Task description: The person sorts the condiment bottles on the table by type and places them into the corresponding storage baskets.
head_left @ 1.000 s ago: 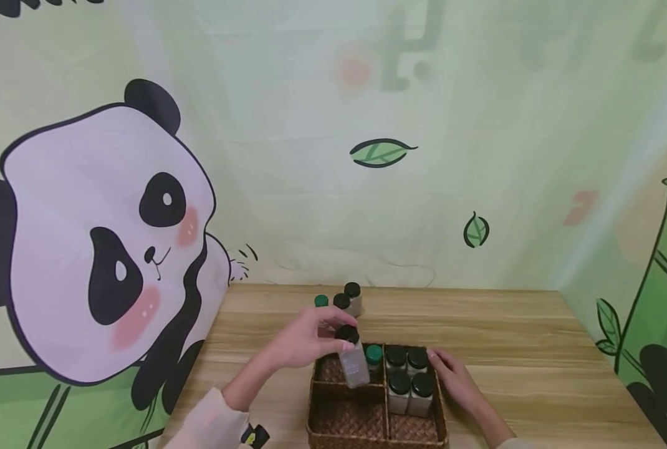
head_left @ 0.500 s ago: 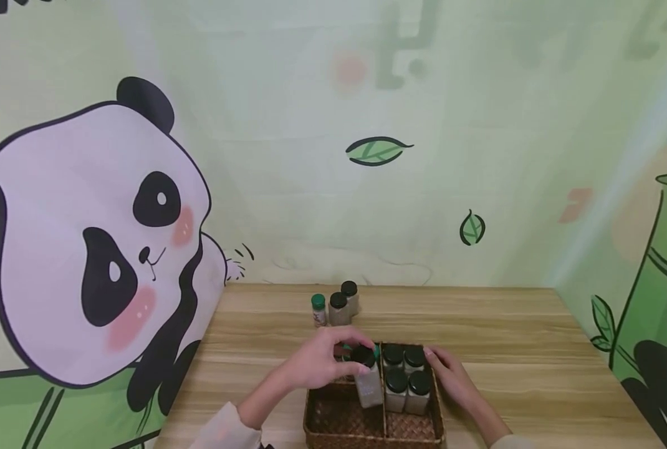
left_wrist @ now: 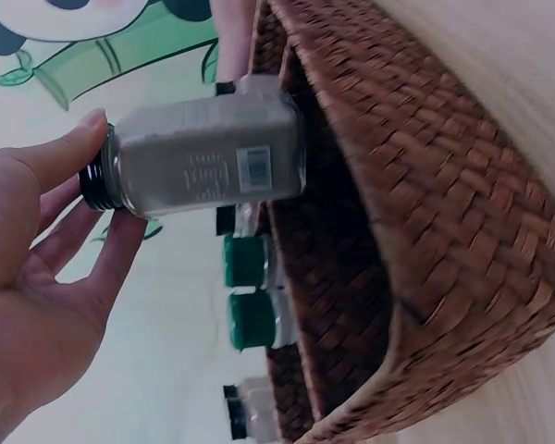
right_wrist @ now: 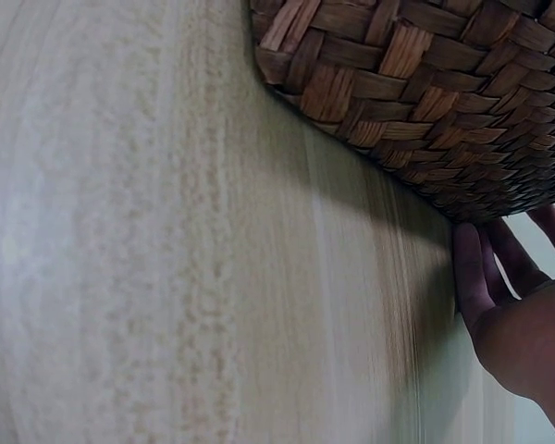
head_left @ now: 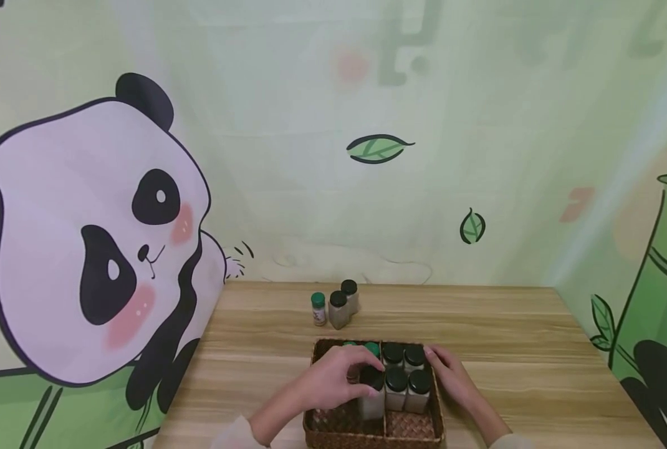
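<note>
My left hand [head_left: 333, 378] pinches the black lid of a clear spice jar [left_wrist: 208, 155] with greyish contents, thumb on one side and fingers on the other. The jar stands nearly upright over the front left compartment of a brown woven basket [left_wrist: 444, 157], its lower end inside the rim in the left wrist view. Against the basket's right outer side, near the back corner, rests my right hand [head_left: 455, 377], its fingertips on the weave [right_wrist: 425, 139] and fingers fairly straight. Several black-lidded jars [head_left: 396, 378] fill much of the right side. Two green-lidded jars [left_wrist: 250, 320] sit in the back left compartment.
Behind the basket, on the wooden table [head_left: 479, 318], stand a small green-capped jar [head_left: 318, 310] and two black-lidded jars [head_left: 338, 312]. A backdrop with a printed panda [head_left: 103, 218] and leaves rises at the table's back edge.
The left hand has carried the jar from the back left compartment forward and right, then lower into the front left one. The right hand has stayed at the basket's side.
</note>
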### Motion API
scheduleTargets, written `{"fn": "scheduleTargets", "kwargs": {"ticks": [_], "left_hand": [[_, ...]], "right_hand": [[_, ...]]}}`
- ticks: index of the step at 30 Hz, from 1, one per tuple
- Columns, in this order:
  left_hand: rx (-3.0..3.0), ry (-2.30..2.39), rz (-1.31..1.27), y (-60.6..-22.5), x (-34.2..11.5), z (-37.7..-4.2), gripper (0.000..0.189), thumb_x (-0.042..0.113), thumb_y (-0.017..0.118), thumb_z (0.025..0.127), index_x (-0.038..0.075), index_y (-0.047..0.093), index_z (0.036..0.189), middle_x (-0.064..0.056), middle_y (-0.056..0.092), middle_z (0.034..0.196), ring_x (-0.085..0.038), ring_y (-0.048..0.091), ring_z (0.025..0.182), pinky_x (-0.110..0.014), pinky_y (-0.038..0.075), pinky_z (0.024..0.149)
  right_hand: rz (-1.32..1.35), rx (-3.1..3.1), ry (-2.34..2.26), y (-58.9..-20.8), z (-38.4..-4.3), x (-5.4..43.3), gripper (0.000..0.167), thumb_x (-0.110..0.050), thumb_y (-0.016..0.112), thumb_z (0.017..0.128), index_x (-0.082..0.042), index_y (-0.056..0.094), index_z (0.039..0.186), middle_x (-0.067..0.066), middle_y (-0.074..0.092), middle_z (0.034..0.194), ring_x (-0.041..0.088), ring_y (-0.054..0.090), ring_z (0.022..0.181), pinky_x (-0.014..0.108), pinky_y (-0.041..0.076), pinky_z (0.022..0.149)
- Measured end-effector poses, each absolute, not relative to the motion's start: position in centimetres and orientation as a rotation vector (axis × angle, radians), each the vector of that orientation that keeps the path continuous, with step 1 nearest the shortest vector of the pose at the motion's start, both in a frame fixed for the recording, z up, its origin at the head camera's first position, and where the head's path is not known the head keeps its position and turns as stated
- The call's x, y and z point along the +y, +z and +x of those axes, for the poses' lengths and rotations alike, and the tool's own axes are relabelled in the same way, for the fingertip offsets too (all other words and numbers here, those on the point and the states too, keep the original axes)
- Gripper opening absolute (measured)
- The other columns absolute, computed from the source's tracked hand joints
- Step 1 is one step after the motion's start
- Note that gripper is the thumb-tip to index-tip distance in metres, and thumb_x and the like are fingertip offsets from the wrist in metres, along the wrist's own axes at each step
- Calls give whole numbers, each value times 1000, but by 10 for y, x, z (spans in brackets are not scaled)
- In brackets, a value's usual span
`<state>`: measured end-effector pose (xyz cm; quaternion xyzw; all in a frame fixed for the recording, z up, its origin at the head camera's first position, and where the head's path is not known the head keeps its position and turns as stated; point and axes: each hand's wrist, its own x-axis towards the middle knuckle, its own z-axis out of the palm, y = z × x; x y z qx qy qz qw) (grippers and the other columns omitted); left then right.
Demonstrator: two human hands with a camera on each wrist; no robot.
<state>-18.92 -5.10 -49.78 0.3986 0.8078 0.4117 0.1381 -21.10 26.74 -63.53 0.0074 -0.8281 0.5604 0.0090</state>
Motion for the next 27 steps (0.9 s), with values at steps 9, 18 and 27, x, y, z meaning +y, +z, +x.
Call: {"fn": "scheduleTargets", "kwargs": {"ticks": [9, 18, 27], "left_hand": [[2396, 951, 1193, -514, -43, -182, 35, 29, 80, 98, 21, 73, 130, 13, 66, 131, -7, 60, 124, -27, 53, 100], [2405, 918, 1164, -539, -42, -185, 35, 28, 81, 97, 22, 73, 130, 16, 66, 127, -4, 60, 123, -26, 54, 98], [2361, 966, 1165, -549, -44, -186, 34, 26, 80, 97, 20, 71, 130, 14, 66, 128, -6, 60, 123, -28, 54, 99]], "right_hand": [[4, -2570, 1787, -635, -210, 267, 47, -32, 50, 114, 6, 63, 139, 23, 65, 140, 42, 54, 138, 59, 38, 117], [-1, -2568, 1790, -635, -211, 267, 44, -33, 50, 114, 2, 67, 136, 19, 68, 137, 38, 56, 136, 56, 39, 118], [-3, -2553, 1818, -633, -208, 266, 45, -32, 50, 114, 3, 65, 137, 19, 67, 138, 38, 56, 136, 57, 39, 117]]}}
